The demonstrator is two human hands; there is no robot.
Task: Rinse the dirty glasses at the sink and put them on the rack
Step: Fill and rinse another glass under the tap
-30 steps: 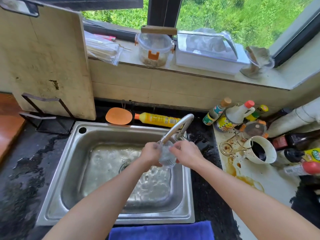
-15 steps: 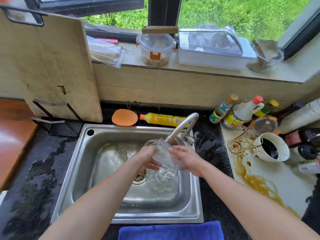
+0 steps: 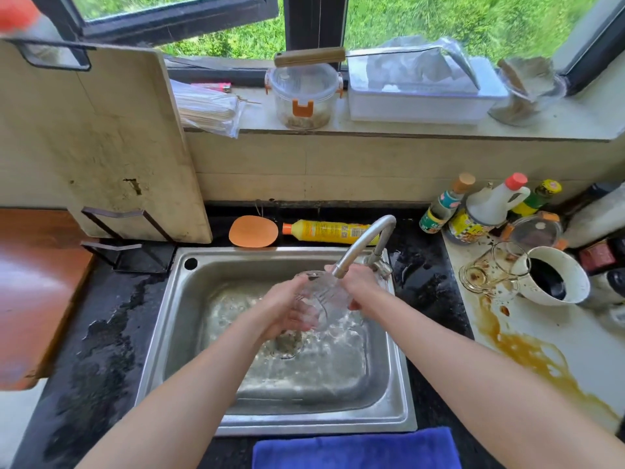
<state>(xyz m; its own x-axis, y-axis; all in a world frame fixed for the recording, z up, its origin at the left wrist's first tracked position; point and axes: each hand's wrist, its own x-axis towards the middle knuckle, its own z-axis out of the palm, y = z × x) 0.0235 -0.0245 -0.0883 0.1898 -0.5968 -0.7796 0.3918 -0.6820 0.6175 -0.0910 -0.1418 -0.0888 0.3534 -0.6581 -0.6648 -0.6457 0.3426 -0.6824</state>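
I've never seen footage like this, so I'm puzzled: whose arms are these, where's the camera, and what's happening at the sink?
No machine here: a person wears a wide-angle camera on the head, looking down at their own arms. The left hand and right hand together hold a clear glass under the faucet, over the steel sink. On the stained counter to the right sit a dirty glass and a white mug, with bottles behind. A blue towel lies in front.

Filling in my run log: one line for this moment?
phase: rinse; glass: under faucet, over sink; left hand: holds glass; right hand: holds glass
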